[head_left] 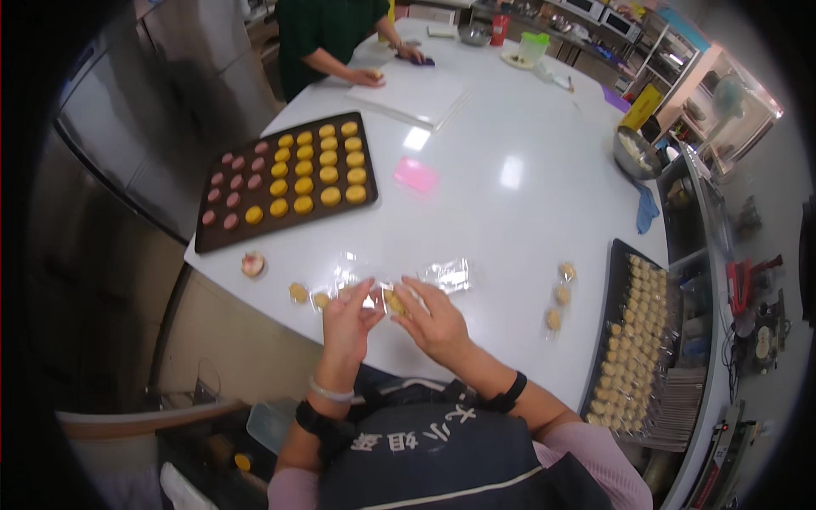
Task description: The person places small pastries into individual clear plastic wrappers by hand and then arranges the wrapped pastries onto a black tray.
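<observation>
Pink cakes (255,181) and yellow cakes (329,173) sit in rows on a dark baking tray (276,226), upper left of the frame, while wrapped golden pastries (633,357) crowd a black tray (615,293), lower right. At lower center, over the white bench (501,255), the right hand (438,325) pinches a small, rounded golden pastry (393,301) beside clear wrapping (350,270); the left hand (344,321) curls nearby, its grip unclear.

The head camera is looking steeply down and forward from the wearer's head, its fisheye lens bending the white table (501,221) toward a dark rounded rim. The apron (425,472) is filling the lower edge at closest range, the left hand (344,325) and right hand (438,327) are showing near, just below centre, and a co-worker in green (319,38) is standing farther off at the top.
</observation>
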Action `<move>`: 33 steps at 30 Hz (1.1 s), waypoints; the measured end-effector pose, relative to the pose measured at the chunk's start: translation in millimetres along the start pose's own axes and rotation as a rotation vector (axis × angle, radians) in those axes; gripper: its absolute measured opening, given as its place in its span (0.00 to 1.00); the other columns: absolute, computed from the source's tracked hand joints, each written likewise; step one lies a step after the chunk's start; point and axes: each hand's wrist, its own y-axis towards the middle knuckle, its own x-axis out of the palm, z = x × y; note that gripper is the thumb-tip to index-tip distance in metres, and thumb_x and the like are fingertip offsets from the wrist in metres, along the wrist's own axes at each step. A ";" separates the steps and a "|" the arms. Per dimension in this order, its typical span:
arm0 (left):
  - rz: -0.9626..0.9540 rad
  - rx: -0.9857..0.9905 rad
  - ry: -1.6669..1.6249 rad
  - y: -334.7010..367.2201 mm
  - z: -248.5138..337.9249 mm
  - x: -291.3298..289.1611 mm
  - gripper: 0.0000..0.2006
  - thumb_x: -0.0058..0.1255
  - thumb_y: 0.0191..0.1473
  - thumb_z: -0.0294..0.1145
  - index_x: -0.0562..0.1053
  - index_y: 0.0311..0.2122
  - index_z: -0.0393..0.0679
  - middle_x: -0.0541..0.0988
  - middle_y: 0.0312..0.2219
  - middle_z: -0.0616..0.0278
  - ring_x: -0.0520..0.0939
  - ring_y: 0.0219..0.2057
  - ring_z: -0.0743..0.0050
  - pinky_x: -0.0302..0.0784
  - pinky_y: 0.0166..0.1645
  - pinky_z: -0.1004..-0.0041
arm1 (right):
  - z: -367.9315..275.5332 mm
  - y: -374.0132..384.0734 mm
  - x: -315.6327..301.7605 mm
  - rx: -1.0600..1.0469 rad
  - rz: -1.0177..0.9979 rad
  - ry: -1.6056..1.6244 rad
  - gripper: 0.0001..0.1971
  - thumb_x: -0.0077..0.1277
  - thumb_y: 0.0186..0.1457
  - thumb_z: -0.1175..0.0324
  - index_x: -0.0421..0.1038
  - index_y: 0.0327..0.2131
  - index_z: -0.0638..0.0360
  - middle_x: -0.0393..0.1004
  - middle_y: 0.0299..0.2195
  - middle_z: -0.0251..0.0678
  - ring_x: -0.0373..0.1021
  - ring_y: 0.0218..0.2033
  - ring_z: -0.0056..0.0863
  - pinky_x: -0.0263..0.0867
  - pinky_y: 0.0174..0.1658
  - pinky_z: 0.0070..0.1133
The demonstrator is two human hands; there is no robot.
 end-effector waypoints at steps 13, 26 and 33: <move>-0.038 -0.076 -0.056 -1.7 2.3 -0.1 0.15 0.49 0.52 0.36 0.69 0.41 0.37 0.75 0.32 0.56 0.78 0.32 0.71 0.75 0.35 0.78 | 4.0 -5.5 -0.3 0.027 0.037 0.042 0.22 0.61 0.37 0.70 0.64 0.38 0.61 0.68 0.44 0.47 0.69 0.39 0.40 0.68 0.38 0.25; -0.086 -0.087 0.092 2.6 12.4 -7.3 0.17 0.47 0.53 0.38 0.68 0.40 0.34 0.77 0.33 0.50 0.79 0.36 0.66 0.76 0.35 0.78 | 7.4 -4.6 -1.1 -0.035 0.071 0.037 0.19 0.62 0.35 0.71 0.68 0.34 0.63 0.70 0.39 0.45 0.69 0.34 0.38 0.68 0.34 0.24; -0.002 -0.036 0.017 0.9 8.4 -1.8 0.17 0.48 0.53 0.39 0.69 0.40 0.32 0.77 0.34 0.50 0.79 0.35 0.67 0.76 0.36 0.78 | 7.1 -3.9 -1.7 -0.041 0.104 0.030 0.19 0.63 0.33 0.72 0.69 0.33 0.63 0.70 0.38 0.45 0.70 0.34 0.38 0.68 0.33 0.24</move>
